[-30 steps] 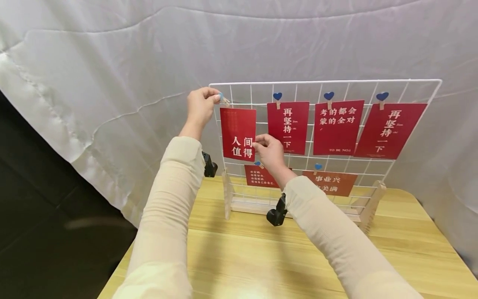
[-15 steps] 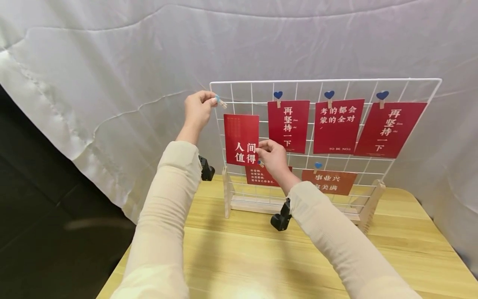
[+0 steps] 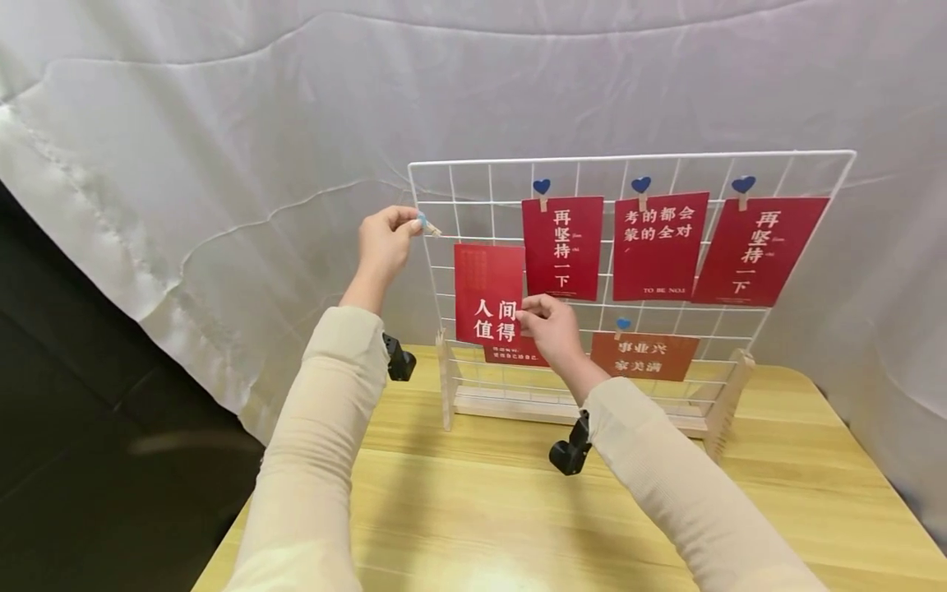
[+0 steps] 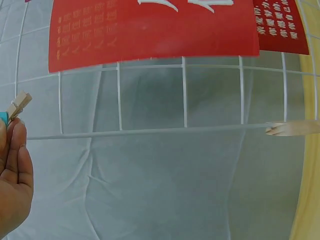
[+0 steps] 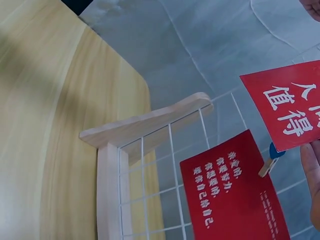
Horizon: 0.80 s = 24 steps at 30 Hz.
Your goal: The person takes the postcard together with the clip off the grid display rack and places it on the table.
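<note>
My left hand (image 3: 385, 244) pinches a small wooden clothespin (image 4: 19, 103) with a blue heart on it, beside the left edge of the white wire grid (image 3: 491, 201). Lower and to the right, my right hand (image 3: 553, 329) grips a red card (image 3: 488, 284) by its lower right edge, thumb in front. The card is upright before the grid, its white characters facing me, and no clothespin sits on it. Behind it another red card (image 5: 232, 190) hangs from a blue-heart clothespin (image 5: 271, 160); the held card covers its upper part in the head view.
Several red cards (image 3: 564, 247) hang along the grid's upper row from dark blue heart clothespins (image 3: 641, 186). An orange-red card (image 3: 644, 355) hangs below them. Wooden feet (image 3: 727, 399) carry the grid on the wooden table (image 3: 473, 501). A pale curtain (image 3: 296, 123) stands behind.
The red card in my right hand has moved down and slightly right, now overlapping the lower hanging card. My left hand has come down and slightly left with the clothespin.
</note>
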{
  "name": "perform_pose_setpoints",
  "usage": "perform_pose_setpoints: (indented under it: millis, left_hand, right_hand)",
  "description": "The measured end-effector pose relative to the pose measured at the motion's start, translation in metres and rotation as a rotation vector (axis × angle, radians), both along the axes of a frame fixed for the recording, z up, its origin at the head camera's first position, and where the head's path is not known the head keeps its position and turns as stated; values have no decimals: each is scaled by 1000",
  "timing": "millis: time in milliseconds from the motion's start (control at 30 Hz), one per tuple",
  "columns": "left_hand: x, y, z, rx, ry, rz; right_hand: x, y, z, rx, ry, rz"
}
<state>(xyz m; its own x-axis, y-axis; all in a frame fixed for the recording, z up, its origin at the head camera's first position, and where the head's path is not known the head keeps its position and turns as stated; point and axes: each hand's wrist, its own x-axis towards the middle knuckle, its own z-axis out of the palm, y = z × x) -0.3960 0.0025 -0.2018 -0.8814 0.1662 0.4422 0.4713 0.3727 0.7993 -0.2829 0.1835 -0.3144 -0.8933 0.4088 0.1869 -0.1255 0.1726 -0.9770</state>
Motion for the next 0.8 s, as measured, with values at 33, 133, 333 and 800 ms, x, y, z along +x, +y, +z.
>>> perform_pose_setpoints:
  millis: [33, 133, 333, 800]
  left_hand:
    - [0, -1, -2, 2, 0, -2]
    - [2, -3, -8, 1, 0, -9]
    - [6, -8, -23, -21, -21, -42]
    - [17, -13, -72, -17, -105, -89]
  right_hand:
    - [2, 1, -1, 0, -5, -1]
    - [9, 5, -5, 10, -24, 5]
    - [24, 11, -13, 10, -39, 26]
    - [49, 19, -40, -7, -71, 19]
